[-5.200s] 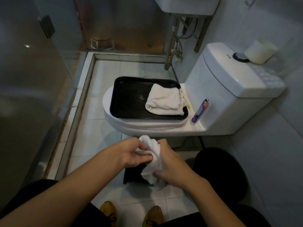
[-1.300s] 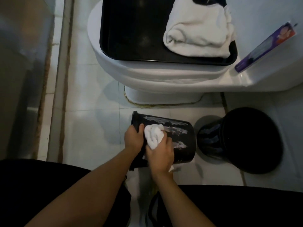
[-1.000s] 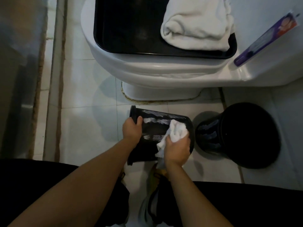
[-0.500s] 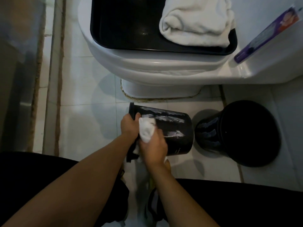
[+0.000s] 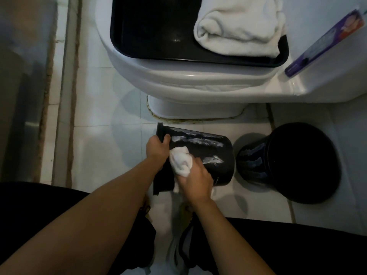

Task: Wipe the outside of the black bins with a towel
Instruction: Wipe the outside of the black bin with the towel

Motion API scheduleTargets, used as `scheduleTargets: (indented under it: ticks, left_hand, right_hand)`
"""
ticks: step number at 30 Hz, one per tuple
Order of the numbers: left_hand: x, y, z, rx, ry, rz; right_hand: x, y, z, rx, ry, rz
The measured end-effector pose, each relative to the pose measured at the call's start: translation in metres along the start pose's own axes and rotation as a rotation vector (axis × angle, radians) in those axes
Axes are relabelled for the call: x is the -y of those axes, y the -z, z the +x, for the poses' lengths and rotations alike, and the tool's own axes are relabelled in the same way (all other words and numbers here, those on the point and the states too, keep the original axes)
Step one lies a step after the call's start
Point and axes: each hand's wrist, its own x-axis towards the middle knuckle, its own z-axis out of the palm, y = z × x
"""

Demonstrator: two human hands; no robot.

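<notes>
Bins number two, both black. One bin (image 5: 210,155) lies on its side on the floor (image 5: 95,147) near the toilet (image 5: 198,84); your left hand (image 5: 156,150) curls round its rim, and your right hand (image 5: 195,180) grips one bunched white towel (image 5: 181,162) against its wall. The second bin (image 5: 297,163) stands just right. One black tray (image 5: 151,26) carries a second, folded towel (image 5: 240,28).
</notes>
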Motion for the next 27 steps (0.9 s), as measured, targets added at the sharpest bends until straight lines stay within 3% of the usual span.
scheduleTargets:
  ticks: [3,4,9,11,15,20,24,27]
  left_hand:
    - [-0.001,0.001,-0.002,0.013,0.006,0.011]
    - [0.002,0.001,-0.003,0.02,0.008,0.002]
    - [0.008,0.006,0.0,0.089,0.061,-0.111]
    - [0.004,0.007,0.001,0.094,0.054,-0.107]
    - [-0.002,0.004,-0.004,0.036,0.025,-0.036]
    - [0.0,0.002,-0.003,0.013,0.045,-0.026]
    - [-0.004,-0.001,-0.004,0.012,0.031,-0.023]
    - [0.001,-0.002,-0.006,-0.006,0.024,-0.004]
  right_hand:
    - [0.019,0.002,0.005,-0.159,-0.379,0.186]
    - [0.028,-0.003,0.006,-0.183,-0.405,0.222]
    - [0.042,-0.007,0.01,-0.006,-0.067,0.194]
    - [0.034,-0.002,0.022,-0.022,-0.055,0.126]
    - [0.038,-0.003,0.034,-0.184,-0.208,0.129]
    - [-0.025,0.011,0.02,-0.03,0.116,-0.009]
    - [-0.068,0.034,0.038,-0.307,-0.442,0.193]
    - [-0.046,0.022,0.034,-0.31,-0.373,0.057]
